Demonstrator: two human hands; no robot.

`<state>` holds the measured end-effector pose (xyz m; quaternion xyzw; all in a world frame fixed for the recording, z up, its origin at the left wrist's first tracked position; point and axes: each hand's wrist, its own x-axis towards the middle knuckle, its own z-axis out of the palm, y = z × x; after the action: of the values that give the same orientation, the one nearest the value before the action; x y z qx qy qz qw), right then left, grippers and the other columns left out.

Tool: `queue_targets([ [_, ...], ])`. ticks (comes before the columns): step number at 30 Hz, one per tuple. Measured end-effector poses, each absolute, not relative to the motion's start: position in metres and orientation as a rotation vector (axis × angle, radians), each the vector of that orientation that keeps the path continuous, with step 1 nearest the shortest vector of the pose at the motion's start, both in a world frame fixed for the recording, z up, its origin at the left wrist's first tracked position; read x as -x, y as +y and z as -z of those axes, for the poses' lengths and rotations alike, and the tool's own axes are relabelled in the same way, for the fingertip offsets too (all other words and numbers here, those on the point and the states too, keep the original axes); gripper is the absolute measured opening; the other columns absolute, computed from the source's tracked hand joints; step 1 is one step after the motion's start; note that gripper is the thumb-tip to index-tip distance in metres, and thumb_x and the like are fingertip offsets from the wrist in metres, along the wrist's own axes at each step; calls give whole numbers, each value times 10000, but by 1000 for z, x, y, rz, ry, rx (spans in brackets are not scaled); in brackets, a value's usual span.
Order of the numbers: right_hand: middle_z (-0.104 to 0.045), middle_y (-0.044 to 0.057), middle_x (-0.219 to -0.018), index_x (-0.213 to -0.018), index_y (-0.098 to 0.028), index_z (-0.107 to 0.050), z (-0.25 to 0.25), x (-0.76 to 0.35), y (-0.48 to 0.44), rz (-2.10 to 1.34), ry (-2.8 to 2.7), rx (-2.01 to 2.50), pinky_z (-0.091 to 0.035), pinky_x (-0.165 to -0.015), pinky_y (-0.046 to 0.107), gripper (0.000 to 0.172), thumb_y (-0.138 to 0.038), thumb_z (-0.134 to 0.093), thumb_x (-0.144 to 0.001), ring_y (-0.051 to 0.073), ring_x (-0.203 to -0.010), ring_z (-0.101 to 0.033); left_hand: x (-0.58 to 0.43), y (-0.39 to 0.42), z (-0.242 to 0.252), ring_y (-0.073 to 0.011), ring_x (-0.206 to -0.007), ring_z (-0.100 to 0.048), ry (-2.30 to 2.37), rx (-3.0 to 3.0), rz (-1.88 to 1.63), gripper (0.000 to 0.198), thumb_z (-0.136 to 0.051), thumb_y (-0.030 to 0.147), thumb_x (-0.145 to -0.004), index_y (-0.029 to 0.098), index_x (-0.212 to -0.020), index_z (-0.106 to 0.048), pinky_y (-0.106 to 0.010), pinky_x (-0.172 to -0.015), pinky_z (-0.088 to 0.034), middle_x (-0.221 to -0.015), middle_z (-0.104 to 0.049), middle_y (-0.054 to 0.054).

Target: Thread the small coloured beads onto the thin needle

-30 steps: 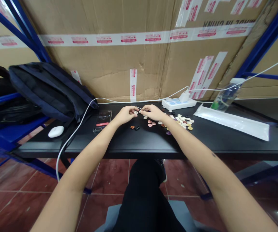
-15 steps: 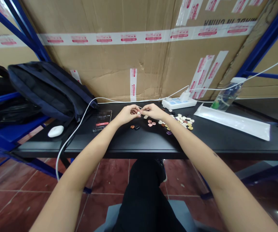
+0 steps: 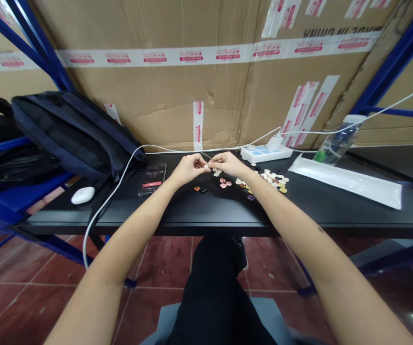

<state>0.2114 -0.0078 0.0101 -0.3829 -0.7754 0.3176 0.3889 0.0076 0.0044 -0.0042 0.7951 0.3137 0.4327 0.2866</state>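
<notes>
My left hand (image 3: pixel 188 168) and my right hand (image 3: pixel 228 164) meet over the black table (image 3: pixel 206 211), fingertips pinched together. Between them is a small white bead (image 3: pixel 206 166), held by my left fingers. My right fingers pinch something thin at the bead, too small to name. Loose beads (image 3: pixel 224 182) in pink, brown and black lie just below the hands. A heap of white and coloured beads (image 3: pixel 274 180) lies to the right of my right wrist.
A phone (image 3: pixel 152 179) lies left of my hands, a white mouse (image 3: pixel 83 195) further left. A dark backpack (image 3: pixel 73 134) and white cable (image 3: pixel 120 177) are at the left. A power strip (image 3: pixel 266 153), a water bottle (image 3: pixel 338 141) and a white packet (image 3: pixel 346 181) are at the right, with cardboard boxes (image 3: pixel 206 72) behind.
Both hands have lifted slightly and drawn closer together around the white bead. Nothing else on the table has moved.
</notes>
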Motion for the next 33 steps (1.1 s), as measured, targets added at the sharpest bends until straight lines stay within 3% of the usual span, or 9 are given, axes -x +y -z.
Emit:
queue_targets([
  [10,-472,-39,-582,-789,-103,-712,-15,-206,-21,-942,-1843,971,-279,-531,263,313,-411,-687,-738,92,-569,-359,-8,2,3,-219,-782,-722,869,-2130,-1203,342,-854,422,-703,147,-769,-662,-342,-731,-563,-835,-771,-94],
  [17,-417,-62,-558,-792,-117,-707,-15,-209,-18,-1031,-1841,974,-257,-509,255,325,-434,-731,-726,83,-540,-314,-9,1,1,-184,-720,-691,851,-2124,-1215,333,-869,410,-684,142,-758,-686,-319,-698,-553,-797,-763,-76],
  [23,-365,-71,-544,-791,-133,-692,-11,-217,-12,-1036,-1926,942,-233,-495,255,318,-451,-713,-791,85,-526,-281,-9,-1,1,-205,-794,-727,776,-2028,-1158,332,-871,394,-678,137,-767,-682,-366,-780,-587,-856,-780,-94],
  [27,-401,-56,-558,-799,-125,-701,-11,-218,-10,-956,-1967,929,-232,-509,258,318,-443,-692,-807,86,-532,-296,-10,-3,1,-208,-790,-735,766,-1980,-1147,340,-880,381,-667,131,-760,-669,-378,-793,-594,-850,-780,-99],
  [33,-544,-2,-642,-796,-119,-700,-10,-212,-9,-924,-1899,916,-293,-551,263,352,-468,-710,-753,102,-583,-399,-10,-4,-1,-169,-692,-686,833,-2050,-1237,351,-877,410,-675,139,-736,-662,-312,-679,-563,-772,-755,-71],
])
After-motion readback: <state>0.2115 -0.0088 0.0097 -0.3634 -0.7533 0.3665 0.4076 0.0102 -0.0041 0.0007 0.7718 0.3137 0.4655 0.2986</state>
